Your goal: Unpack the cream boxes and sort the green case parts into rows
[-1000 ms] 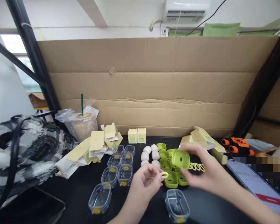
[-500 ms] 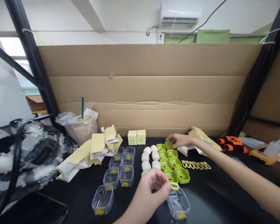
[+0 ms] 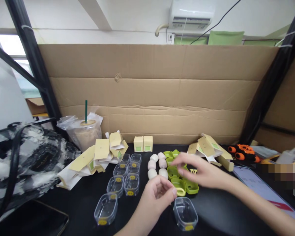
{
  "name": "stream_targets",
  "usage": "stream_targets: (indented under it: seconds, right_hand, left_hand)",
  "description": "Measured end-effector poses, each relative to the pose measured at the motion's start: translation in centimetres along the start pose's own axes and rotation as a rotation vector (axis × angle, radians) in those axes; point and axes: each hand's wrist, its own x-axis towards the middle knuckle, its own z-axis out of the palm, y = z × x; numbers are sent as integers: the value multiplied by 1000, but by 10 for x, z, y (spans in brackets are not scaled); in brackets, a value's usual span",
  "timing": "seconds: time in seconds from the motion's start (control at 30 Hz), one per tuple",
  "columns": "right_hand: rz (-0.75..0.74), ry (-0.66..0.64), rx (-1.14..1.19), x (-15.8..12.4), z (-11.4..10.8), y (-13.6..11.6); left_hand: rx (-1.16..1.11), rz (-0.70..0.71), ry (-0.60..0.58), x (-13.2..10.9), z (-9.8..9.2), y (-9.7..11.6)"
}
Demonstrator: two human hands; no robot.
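My left hand [image 3: 149, 205] pinches a small pale yellow ring [image 3: 181, 190] between thumb and forefinger. Above the lime-green square cases [image 3: 191, 186] hovers my right hand [image 3: 199, 168], its fingers apart and nothing visible in them. It covers some of the cases and most of a row of yellow rings [image 3: 193, 171]. Just in front of the left fingertips stands a clear plastic cup [image 3: 185, 214] with a yellow sticker. Two columns of whitish and pinkish rounded pieces [image 3: 152, 174] lie left of the green cases, partly behind my left hand.
More clear cups [image 3: 106, 209] stand in two columns to the left. Two small cream boxes [image 3: 147, 144] sit at the back, with opened cartons [image 3: 85, 160] on either side. A phone [image 3: 265, 193], an orange toy car [image 3: 243, 150] and a bagged drink [image 3: 85, 134] flank the workspace.
My right hand has drawn back from the far green cases toward me and my left hand, and its fingers have spread. My left hand keeps the yellow ring in nearly the same place.
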Motion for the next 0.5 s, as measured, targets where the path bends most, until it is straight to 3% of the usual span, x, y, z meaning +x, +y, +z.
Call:
stream_targets:
  seconds: [0.13,0.3,0.4,0.5]
  right_hand:
    - [-154,19,30,-25,22,-41]
    - [-125,58,54,-34,38,-43]
    - [-78,58,33,-34,24,-28]
    - [126,140,-48,-39,-10,1]
  left_hand:
    - [10,15,-37,-1,2,-4]
    - [-41,7,-70,2,2,-14]
    - [-32,41,-66,0,-1,-18]
    - [239,120,-52,-5,-2,-14]
